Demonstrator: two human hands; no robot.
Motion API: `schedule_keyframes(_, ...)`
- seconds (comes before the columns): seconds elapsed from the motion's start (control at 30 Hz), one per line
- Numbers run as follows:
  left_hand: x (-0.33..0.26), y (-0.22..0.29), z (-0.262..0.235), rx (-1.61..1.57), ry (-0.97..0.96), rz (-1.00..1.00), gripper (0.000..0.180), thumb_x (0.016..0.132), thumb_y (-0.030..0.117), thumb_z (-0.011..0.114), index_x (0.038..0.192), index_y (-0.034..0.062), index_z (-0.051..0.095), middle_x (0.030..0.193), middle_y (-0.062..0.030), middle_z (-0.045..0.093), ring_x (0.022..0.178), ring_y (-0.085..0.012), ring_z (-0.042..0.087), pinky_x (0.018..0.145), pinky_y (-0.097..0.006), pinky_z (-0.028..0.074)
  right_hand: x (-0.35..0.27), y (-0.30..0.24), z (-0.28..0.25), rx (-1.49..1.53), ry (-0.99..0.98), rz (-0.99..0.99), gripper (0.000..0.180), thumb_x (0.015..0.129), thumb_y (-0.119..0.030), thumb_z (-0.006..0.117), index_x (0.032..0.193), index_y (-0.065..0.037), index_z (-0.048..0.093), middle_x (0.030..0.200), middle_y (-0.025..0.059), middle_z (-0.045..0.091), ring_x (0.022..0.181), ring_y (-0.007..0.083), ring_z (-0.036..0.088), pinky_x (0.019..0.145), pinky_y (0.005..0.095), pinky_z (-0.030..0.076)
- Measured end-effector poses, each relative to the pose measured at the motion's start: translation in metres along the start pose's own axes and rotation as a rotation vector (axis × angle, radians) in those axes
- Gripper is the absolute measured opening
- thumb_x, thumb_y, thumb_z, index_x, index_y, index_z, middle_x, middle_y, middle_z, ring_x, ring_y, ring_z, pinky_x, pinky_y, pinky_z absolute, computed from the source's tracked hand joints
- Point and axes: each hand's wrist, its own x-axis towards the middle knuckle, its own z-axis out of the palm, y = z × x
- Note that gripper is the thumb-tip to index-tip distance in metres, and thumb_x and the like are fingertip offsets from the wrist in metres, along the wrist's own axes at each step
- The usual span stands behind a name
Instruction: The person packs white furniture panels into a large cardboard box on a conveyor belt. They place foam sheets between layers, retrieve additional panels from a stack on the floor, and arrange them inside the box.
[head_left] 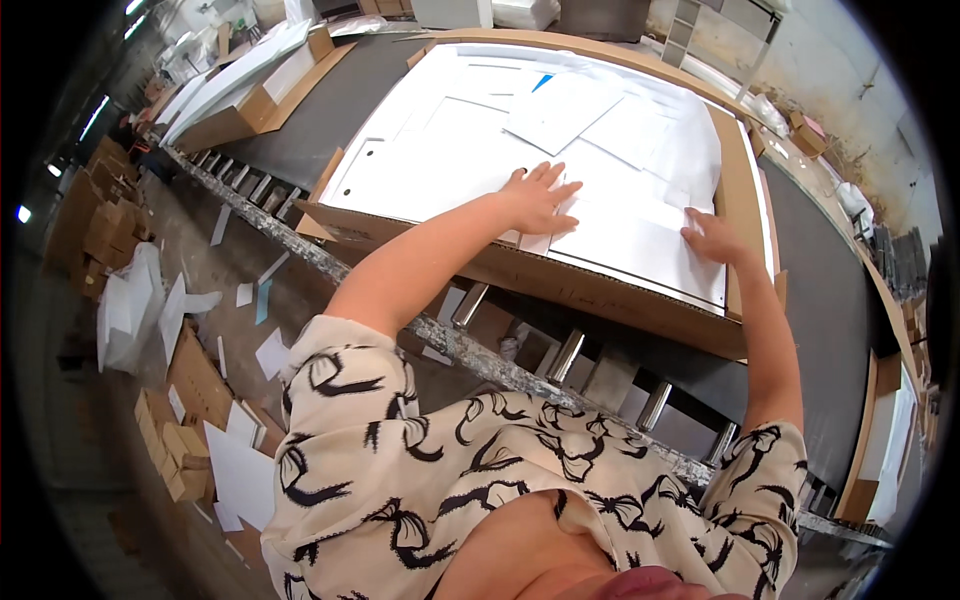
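Note:
A large open cardboard carton (pixel 600 290) lies in front of me, filled with flat white panels (pixel 430 165). My left hand (pixel 540 205) rests on the white surface near the carton's close edge, fingers spread and holding nothing. Toward the right side of the carton, my right hand (pixel 712 240) touches a white strip-like panel (pixel 625 240) with its fingers apart. White sheets of paper (pixel 565 115), one with a blue corner, lie on the panels beyond my hands. A thin translucent white wrapping sheet (pixel 695 130) is bunched along the far right of the contents.
The carton sits on a dark conveyor belt (pixel 820 300) with metal rollers (pixel 566 356) along its near frame. Another open carton (pixel 250 115) stands farther left on the belt, and one (pixel 880 440) at the right. Cardboard scraps and boxes (pixel 185 460) litter the floor at left.

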Motion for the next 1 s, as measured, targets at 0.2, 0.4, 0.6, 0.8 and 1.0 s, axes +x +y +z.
schedule_keyframes(0.2,0.003,-0.011,-0.001,0.007,-0.188,-0.003,0.069,0.089,0.057,0.027,0.144,0.0186,0.011,0.149,-0.0133,0.003,0.138,-0.0287,0.001,0.109,-0.050,0.007,-0.017,-0.037,0.003,-0.248,0.157,0.128,0.058,0.089,-0.047,0.040,0.139,-0.020,0.027,0.141,0.0194,0.029,0.130,0.0387,0.024,0.106,0.0432,0.021)
schedule_keyframes(0.4,0.012,-0.020,0.006,0.046,-0.134,0.089,0.071,0.087,0.057,0.031,0.140,0.0101,0.023,0.144,-0.0222,0.017,0.134,-0.0366,0.015,0.106,-0.054,0.013,-0.129,-0.111,0.007,0.686,0.869,-0.144,0.029,0.084,-0.017,0.061,0.111,-0.007,0.057,0.113,0.0119,0.057,0.101,0.0223,0.055,0.076,0.0302,0.047)
schedule_keyframes(0.6,0.017,-0.024,0.012,0.212,-0.086,0.184,0.066,0.091,0.046,0.034,0.137,-0.0005,0.025,0.141,-0.0264,0.023,0.131,-0.0398,0.020,0.106,-0.047,0.019,-0.295,-0.202,0.122,0.961,1.117,0.595,0.013,0.083,-0.010,0.059,0.094,-0.003,0.061,0.083,0.0107,0.061,0.075,0.0225,0.058,0.066,0.0294,0.047)
schedule_keyframes(0.8,0.015,-0.046,0.006,0.233,-0.056,0.285,0.065,0.092,0.045,0.032,0.137,-0.0007,0.024,0.137,-0.0310,0.025,0.128,-0.0427,0.024,0.106,-0.044,0.021,-0.449,-0.287,0.290,0.731,0.416,0.881,0.024,0.079,-0.023,0.060,0.096,-0.006,0.061,0.095,0.0152,0.060,0.091,0.0331,0.057,0.081,0.0410,0.046)
schedule_keyframes(1.0,0.005,-0.059,-0.013,-0.079,0.246,0.403,0.058,0.091,0.036,0.047,0.134,0.0004,0.033,0.139,-0.0236,0.029,0.130,-0.0348,0.026,0.107,-0.039,0.020,-0.638,-0.353,0.470,0.867,-0.375,1.469,0.028,0.072,-0.024,0.057,0.090,-0.005,0.066,0.090,0.0204,0.063,0.085,0.0364,0.061,0.075,0.0433,0.049)
